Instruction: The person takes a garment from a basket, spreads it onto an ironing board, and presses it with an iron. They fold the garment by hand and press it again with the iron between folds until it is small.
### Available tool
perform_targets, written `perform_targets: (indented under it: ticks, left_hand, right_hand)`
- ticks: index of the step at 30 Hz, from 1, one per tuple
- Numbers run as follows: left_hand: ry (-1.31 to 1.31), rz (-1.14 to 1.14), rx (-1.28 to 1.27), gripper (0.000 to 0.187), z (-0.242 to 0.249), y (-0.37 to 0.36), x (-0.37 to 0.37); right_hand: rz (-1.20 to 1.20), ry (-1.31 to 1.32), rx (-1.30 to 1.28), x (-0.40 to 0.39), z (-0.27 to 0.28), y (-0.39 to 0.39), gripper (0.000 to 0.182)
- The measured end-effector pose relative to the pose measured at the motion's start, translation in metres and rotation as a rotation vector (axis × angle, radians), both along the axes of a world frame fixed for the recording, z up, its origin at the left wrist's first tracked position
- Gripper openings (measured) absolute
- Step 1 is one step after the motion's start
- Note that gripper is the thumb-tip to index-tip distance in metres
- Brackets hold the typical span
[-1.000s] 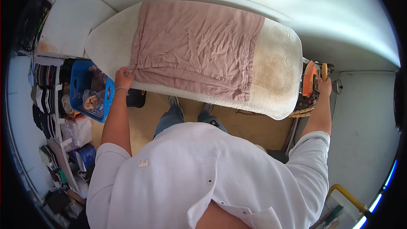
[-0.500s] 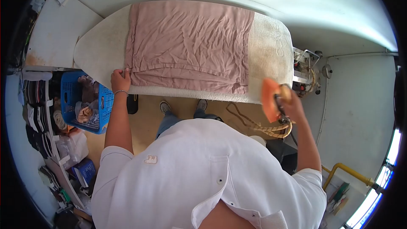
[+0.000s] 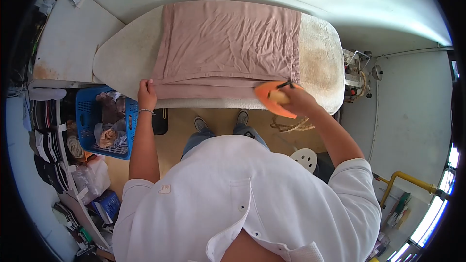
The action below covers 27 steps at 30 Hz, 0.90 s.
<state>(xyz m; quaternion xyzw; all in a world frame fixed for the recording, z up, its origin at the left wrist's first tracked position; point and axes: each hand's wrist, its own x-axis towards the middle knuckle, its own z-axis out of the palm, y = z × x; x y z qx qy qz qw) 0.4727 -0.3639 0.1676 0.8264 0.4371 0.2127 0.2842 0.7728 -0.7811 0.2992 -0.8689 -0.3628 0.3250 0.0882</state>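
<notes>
A dusty-pink cloth (image 3: 228, 43) lies across the padded ironing board (image 3: 128, 51), wrinkled in its middle and smoother along the near edge. My left hand (image 3: 147, 96) is closed on the cloth's near left corner, fingers pinched together. My right hand (image 3: 298, 101) is wrapped round the handle of an orange iron (image 3: 265, 93), which is at the near edge of the cloth, right of centre. Part of the cloth's near right corner is hidden by the iron and hand.
A blue basket (image 3: 87, 128) holding bagged cloth stands left below the board, beside shelves of folded clothes (image 3: 43, 116). Metal equipment (image 3: 357, 75) is at the board's right end. A coiled hose (image 3: 291, 126) hangs below the iron; a white round stool (image 3: 305, 159) is behind it.
My right hand has brought the iron leftward from beyond the cloth's right edge onto its near strip. That strip looks flatter. The whole view has shifted slightly.
</notes>
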Motion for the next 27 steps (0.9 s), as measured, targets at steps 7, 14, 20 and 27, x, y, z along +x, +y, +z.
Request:
perform_targets:
  ticks: [7, 14, 20, 27]
  left_hand:
    - [-0.129, -0.035, -0.115, 0.028, 0.011, 0.000, -0.001]
    - [-0.170, -0.033, -0.181, 0.029, 0.006, -0.003, -0.002]
    - [-0.160, -0.036, -0.237, 0.030, 0.003, -0.003, -0.005]
    - [-0.063, -0.083, -0.274, 0.031, 0.011, -0.001, -0.004]
  right_hand:
    - [-0.202, -0.009, 0.016, -0.001, -0.008, 0.077, 0.046]
    - [0.453, -0.113, -0.063, -0.016, -0.003, 0.108, 0.046]
    - [-0.056, -0.094, 0.117, 0.004, -0.023, 0.151, 0.046]
    - [0.536, -0.057, -0.060, -0.045, 0.003, 0.178, 0.047]
